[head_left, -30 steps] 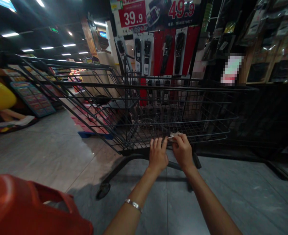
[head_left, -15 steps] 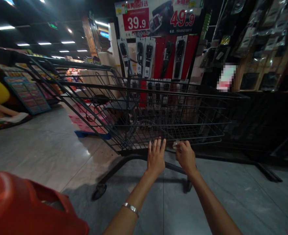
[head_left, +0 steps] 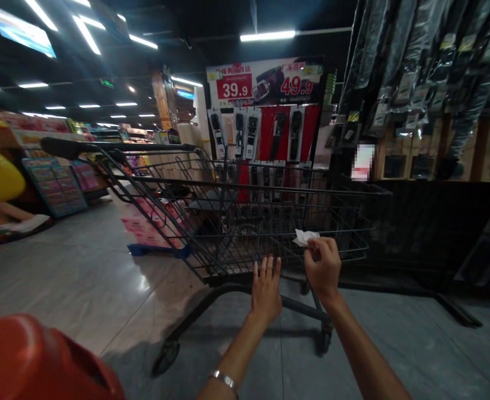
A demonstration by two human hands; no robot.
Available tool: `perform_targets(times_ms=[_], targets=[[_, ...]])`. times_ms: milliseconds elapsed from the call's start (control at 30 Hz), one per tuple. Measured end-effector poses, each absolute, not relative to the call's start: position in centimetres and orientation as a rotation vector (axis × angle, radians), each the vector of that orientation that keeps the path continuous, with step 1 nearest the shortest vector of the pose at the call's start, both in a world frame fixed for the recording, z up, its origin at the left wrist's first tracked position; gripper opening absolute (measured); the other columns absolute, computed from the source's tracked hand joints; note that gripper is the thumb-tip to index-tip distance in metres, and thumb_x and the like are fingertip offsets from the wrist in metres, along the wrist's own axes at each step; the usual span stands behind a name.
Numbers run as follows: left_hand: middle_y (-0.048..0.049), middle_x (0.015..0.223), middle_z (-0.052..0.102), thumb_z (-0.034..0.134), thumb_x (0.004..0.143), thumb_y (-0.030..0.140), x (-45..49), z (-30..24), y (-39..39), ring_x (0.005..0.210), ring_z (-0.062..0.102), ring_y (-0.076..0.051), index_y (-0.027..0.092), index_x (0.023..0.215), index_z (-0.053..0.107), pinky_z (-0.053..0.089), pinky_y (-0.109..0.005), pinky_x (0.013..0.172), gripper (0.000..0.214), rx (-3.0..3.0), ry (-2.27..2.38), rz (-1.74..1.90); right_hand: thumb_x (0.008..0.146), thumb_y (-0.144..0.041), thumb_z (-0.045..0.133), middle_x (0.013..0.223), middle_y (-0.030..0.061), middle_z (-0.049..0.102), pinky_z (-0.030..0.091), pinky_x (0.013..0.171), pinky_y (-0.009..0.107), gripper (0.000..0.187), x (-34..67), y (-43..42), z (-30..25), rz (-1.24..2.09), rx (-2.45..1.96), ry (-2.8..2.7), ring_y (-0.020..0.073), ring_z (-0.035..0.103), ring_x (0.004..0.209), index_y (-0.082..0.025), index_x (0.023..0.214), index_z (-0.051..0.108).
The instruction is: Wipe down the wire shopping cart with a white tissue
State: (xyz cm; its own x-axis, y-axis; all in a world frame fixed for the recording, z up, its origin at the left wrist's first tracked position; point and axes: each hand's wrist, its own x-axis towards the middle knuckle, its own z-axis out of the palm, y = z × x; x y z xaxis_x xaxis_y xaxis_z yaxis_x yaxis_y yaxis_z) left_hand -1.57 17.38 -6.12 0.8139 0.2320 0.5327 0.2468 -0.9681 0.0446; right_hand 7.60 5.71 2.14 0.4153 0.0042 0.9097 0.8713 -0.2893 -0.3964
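A dark wire shopping cart (head_left: 245, 239) stands side-on before me, its handle to the left. My left hand (head_left: 266, 290) lies with fingers stretched out against the lower edge of the basket's side; whether it presses on the wires I cannot tell. To its right, my right hand (head_left: 324, 266) pinches a crumpled white tissue (head_left: 305, 238) between thumb and fingers, in front of the basket's wire side. The tissue's upper part sticks out to the left of the fingertips. A silver bracelet (head_left: 225, 382) circles my left wrist.
An orange-red plastic object (head_left: 40, 361) fills the lower left corner. Behind the cart are a belt display (head_left: 265, 133) with price signs and pink boxes (head_left: 153, 228) on a blue pallet (head_left: 157, 251). Packaged goods (head_left: 424, 94) hang at the right over a dark base.
The view has tilted up. My right hand has risen along the cart's side with the tissue, which now shows more fully. My left hand stays by the basket's lower edge.
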Motion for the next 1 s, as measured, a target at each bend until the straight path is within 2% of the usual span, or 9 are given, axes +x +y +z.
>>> perform_targets(times_ms=[167, 333, 467, 567, 667, 733, 800, 867, 1000], targets=[[-0.0129, 0.155, 0.026, 0.05, 0.064, 0.007, -2.1, -5.8, 17.7, 0.143, 0.021, -0.029, 0.017, 0.148, 0.022, 0.022, -0.055, 0.116, 0.088, -2.989, -0.352, -0.838, 0.078, -0.004, 0.044, 0.099, 0.0083, 0.057, 0.051, 0.081, 0.035, 0.028, 8.0, 8.3, 3.8, -1.07, -1.629, -0.979, 0.02, 0.058, 0.095, -0.02, 0.091, 0.062], [-0.0115, 0.155, 0.026, 0.05, 0.066, 0.008, -2.9, -5.2, 17.9, 0.143, 0.021, -0.028, 0.02, 0.147, 0.025, 0.02, -0.053, 0.117, 0.086, -3.032, -0.318, -0.793, 0.077, -0.003, 0.045, 0.087, 0.0056, 0.057, 0.051, 0.074, 0.03, 0.024, 9.6, 7.6, -0.6, -0.984, -1.793, -1.054, 0.0178, 0.06, 0.084, -0.02, 0.08, 0.061], [-0.0156, 0.153, 0.028, 0.053, 0.068, 0.01, -3.6, -4.5, 18.6, 0.142, 0.025, -0.031, 0.016, 0.138, 0.043, 0.024, -0.053, 0.116, 0.071, -3.076, -0.254, -0.713, 0.076, -0.004, 0.046, 0.083, 0.0032, 0.056, 0.049, 0.064, 0.026, 0.021, 9.5, 5.6, -2.0, -0.921, -1.923, -1.03, 0.0151, 0.059, 0.072, -0.02, 0.078, 0.06], [-0.013, 0.146, 0.042, 0.051, 0.07, 0.008, -4.6, -2.7, 19.8, 0.136, 0.038, -0.028, 0.019, 0.121, 0.059, 0.037, -0.049, 0.11, 0.054, -3.058, -0.02, -0.802, 0.077, -0.009, 0.05, 0.075, 0.0007, 0.053, 0.047, 0.058, 0.025, 0.014, 8.9, 3.9, 1.1, -0.985, -1.856, -0.938, 0.0134, 0.055, 0.063, -0.02, 0.075, 0.058], [-0.0098, 0.126, 0.061, 0.043, 0.076, 0.004, -5.6, 1.1, 21.0, 0.12, 0.054, -0.019, 0.021, 0.11, 0.064, 0.048, -0.039, 0.099, 0.044, -2.867, 0.494, -1.12, 0.078, -0.012, 0.051, 0.081, 0.0029, 0.057, 0.049, 0.065, 0.029, 0.013, 8.8, 2.5, 6.9, -1.235, -1.626, -0.846, 0.0161, 0.057, 0.071, -0.02, 0.081, 0.06], [-0.0096, 0.115, 0.065, 0.043, 0.079, 0.006, -5.7, 4.7, 21.3, 0.113, 0.057, -0.019, 0.02, 0.103, 0.066, 0.051, -0.039, 0.093, 0.036, -2.683, 0.622, -1.394, 0.079, -0.011, 0.05, 0.085, 0.0044, 0.06, 0.049, 0.071, 0.033, 0.017, 9.2, 2.1, 10.9, -1.351, -1.545, -0.845, 0.0185, 0.058, 0.079, -0.02, 0.088, 0.062], [-0.0088, 0.112, 0.065, 0.044, 0.079, 0.006, -5.2, 8.4, 21.3, 0.113, 0.056, -0.02, 0.02, 0.106, 0.064, 0.051, -0.041, 0.093, 0.036, -2.518, 0.604, -1.651, 0.082, -0.012, 0.05, 0.09, 0.0059, 0.063, 0.048, 0.081, 0.038, 0.019, 9.6, 2.7, 14.0, -1.399, -1.565, -0.918, 0.0209, 0.057, 0.088, -0.02, 0.094, 0.064], [-0.0098, 0.117, 0.062, 0.043, 0.08, 0.007, -4.1, 11.8, 21.1, 0.118, 0.052, -0.022, 0.019, 0.114, 0.06, 0.047, -0.044, 0.097, 0.04, -2.406, 0.463, -1.827, 0.086, -0.011, 0.046, 0.094, 0.0078, 0.063, 0.047, 0.083, 0.037, 0.023, 9.7, 4.1, 15.9, -1.338, -1.592, -1.095, 0.0209, 0.057, 0.093, -0.019, 0.098, 0.064], [-0.0127, 0.115, 0.06, 0.041, 0.087, 0.019, -1.4, 15.9, 21.3, 0.119, 0.047, -0.026, 0.012, 0.116, 0.058, 0.04, -0.047, 0.101, 0.035, -2.386, 0.171, -1.841, 0.088, -0.007, 0.036, 0.1, 0.0095, 0.062, 0.047, 0.079, 0.031, 0.031, 9.3, 6.9, 17.2, -1.087, -1.695, -1.424, 0.018, 0.058, 0.092, -0.016, 0.103, 0.062]])
